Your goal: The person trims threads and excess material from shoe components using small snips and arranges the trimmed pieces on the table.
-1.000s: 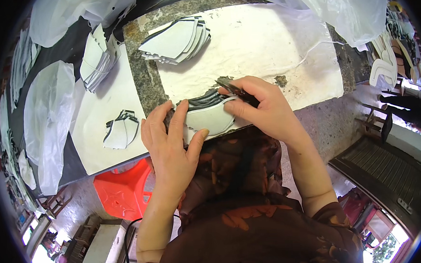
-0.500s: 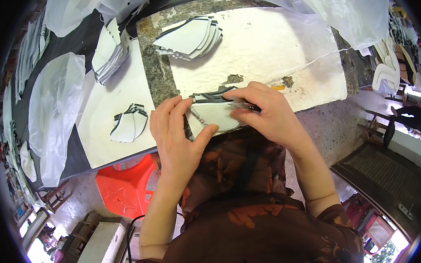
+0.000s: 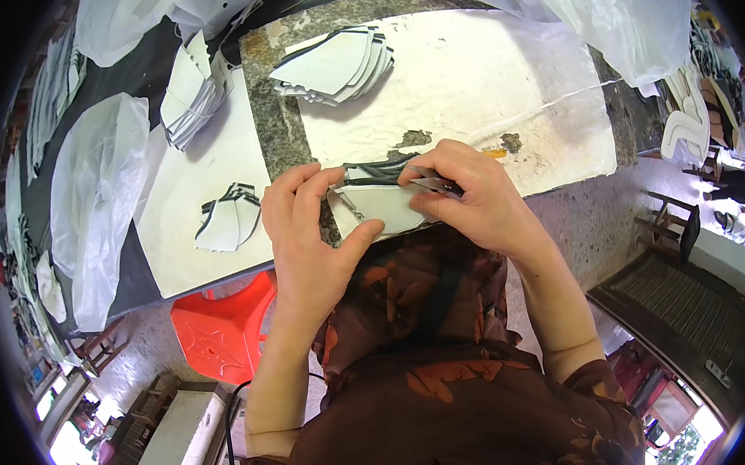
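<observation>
At the table's near edge lies a white piece (image 3: pixel 381 207), shaped like a shoe upper part, with dark trim (image 3: pixel 373 173) along its far side. My left hand (image 3: pixel 306 227) grips its left end, index finger at the far corner and thumb on the near edge. Pinched in my right hand (image 3: pixel 478 195) is a small tool (image 3: pixel 439 183) with a shiny metal blade and dark handle, held at the piece's right end beside the trim. Its exact kind is partly hidden by the fingers.
Stacked white pieces (image 3: pixel 330 70) lie at the far side of the board, near a tied bundle (image 3: pixel 193 99). A smaller white pair (image 3: pixel 230 221) sits to the left. Plastic bags (image 3: pixel 101 196) flank the table; a red stool (image 3: pixel 218 337) stands below.
The right hand's fingers and the metal tool have shifted slightly at the trim, and the blade is tilted differently. The left hand keeps its hold on the white piece.
</observation>
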The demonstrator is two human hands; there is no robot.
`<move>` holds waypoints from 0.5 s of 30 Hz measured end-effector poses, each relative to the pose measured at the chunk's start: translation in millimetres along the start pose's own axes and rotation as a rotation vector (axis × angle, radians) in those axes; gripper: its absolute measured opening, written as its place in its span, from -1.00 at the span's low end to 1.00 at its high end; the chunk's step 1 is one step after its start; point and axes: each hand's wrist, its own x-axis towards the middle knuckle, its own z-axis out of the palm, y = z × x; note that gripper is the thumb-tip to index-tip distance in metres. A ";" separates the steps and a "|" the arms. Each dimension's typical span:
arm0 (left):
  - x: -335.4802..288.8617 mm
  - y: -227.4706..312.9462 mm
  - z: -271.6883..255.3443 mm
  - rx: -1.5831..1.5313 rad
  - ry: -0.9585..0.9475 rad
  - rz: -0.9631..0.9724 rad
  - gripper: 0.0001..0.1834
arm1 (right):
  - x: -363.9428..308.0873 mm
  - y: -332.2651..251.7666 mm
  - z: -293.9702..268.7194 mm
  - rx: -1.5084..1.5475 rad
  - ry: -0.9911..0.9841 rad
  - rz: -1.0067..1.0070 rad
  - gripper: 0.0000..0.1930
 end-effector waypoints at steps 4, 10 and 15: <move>3.7 -0.3 -2.1 0.041 -0.041 0.056 -0.42 | 0.4 1.1 1.4 0.014 -0.004 -0.022 -0.76; 6.3 1.8 1.0 0.058 -0.020 0.138 -0.54 | 1.3 1.4 1.3 0.062 0.002 0.015 -0.77; 5.3 -0.1 2.2 0.130 0.005 0.237 -0.62 | 2.2 2.0 -2.8 0.062 -0.009 0.024 -0.78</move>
